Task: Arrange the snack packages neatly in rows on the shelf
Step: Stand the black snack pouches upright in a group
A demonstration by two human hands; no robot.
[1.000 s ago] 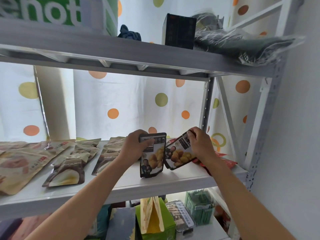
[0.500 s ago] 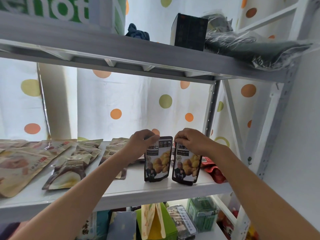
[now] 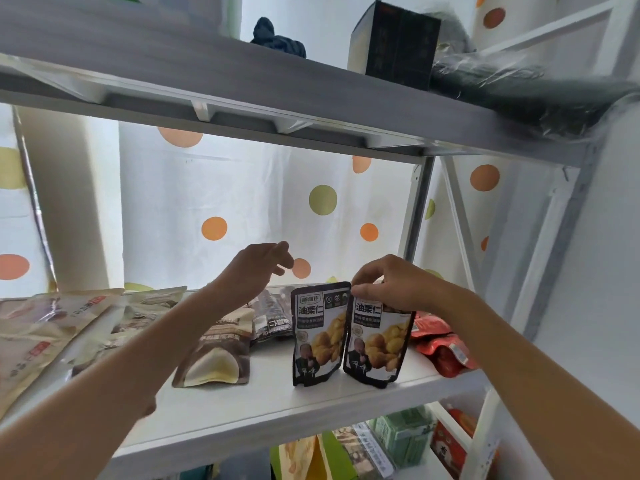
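Standing two dark chestnut pouches side by side near the front of the white shelf point(image 3: 242, 407), the person pinches the top of the right pouch point(image 3: 379, 344) with the right hand point(image 3: 391, 285), likely steadying it upright. The left hand point(image 3: 256, 268) hovers open, holding nothing, above the left pouch point(image 3: 318, 336).

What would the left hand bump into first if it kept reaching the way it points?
Probably the dotted curtain behind the shelf. The left hand points up and back above the packages; depth is unclear.
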